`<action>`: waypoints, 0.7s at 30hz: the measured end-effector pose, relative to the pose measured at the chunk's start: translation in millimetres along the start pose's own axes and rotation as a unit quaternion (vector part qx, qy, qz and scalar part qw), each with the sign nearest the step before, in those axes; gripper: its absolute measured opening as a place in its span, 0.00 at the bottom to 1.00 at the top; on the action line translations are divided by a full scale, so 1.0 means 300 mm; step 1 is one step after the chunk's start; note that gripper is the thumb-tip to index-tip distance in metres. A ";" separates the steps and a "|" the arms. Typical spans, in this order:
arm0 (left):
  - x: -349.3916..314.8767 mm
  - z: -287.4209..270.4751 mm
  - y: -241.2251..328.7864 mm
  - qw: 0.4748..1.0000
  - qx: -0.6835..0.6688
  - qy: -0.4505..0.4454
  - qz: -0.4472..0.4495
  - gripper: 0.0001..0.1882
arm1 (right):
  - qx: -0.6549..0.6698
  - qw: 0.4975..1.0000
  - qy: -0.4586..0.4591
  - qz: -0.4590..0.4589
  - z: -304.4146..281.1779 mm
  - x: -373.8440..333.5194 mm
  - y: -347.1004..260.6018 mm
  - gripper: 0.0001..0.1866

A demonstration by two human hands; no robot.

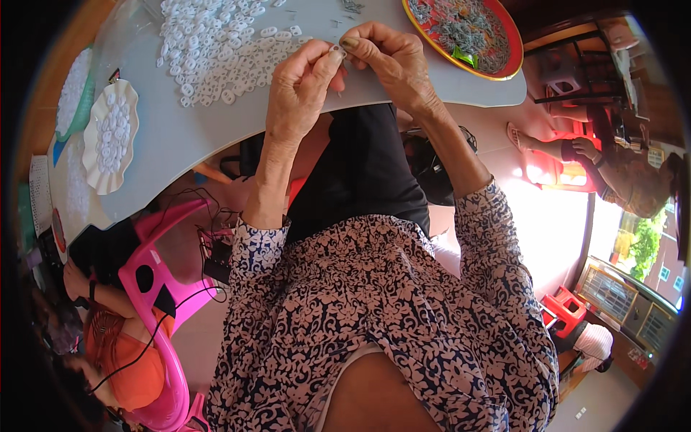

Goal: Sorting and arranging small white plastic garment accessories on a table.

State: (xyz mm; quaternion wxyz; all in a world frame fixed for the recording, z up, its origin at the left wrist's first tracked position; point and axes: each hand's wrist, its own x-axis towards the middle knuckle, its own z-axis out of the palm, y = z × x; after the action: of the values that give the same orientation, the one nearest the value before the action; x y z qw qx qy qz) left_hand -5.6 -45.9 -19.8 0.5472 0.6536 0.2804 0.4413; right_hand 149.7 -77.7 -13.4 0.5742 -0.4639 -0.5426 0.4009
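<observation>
My left hand (306, 83) and my right hand (394, 66) meet over the near edge of the grey table (209, 133). Both are closed in a pinch, fingertips almost touching. A small pale piece (335, 49) shows at the tip of my left thumb, mostly covered by the fingers. What my right fingers pinch is too small to make out. Left of my hands spreads a heap of small white oval plastic pieces with holes (216, 54). To the right stands a round red tray with a yellow rim (513, 43), holding many thin grey metal bits (464, 32) and a green wrapper (465, 57).
A scalloped cream dish (96, 176) and a green basket (75, 122), both with white pieces, stand at the table's left. Beside a pink chair (162, 317) is a person in orange (137, 371). Other people (626, 169) sit at the right, near red stools (565, 306).
</observation>
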 end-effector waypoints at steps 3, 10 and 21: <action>0.000 -0.010 -0.004 1.000 0.004 -0.015 -0.013 0.11 | -0.014 1.000 -0.007 0.010 -0.003 0.001 0.002 0.10; -0.002 0.019 0.005 0.999 0.046 0.019 0.018 0.07 | -0.046 0.999 0.008 -0.017 0.009 -0.001 -0.031 0.10; -0.015 0.006 0.001 1.000 -0.005 0.029 0.009 0.09 | -0.057 0.998 0.012 -0.030 0.019 -0.002 -0.004 0.12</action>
State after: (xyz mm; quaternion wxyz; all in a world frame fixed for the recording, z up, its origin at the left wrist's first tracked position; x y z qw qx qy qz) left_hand -6.2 -50.7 -20.7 0.5382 0.6401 0.2876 0.4667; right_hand 143.9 -77.9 -12.4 0.5648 -0.4840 -0.5718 0.3460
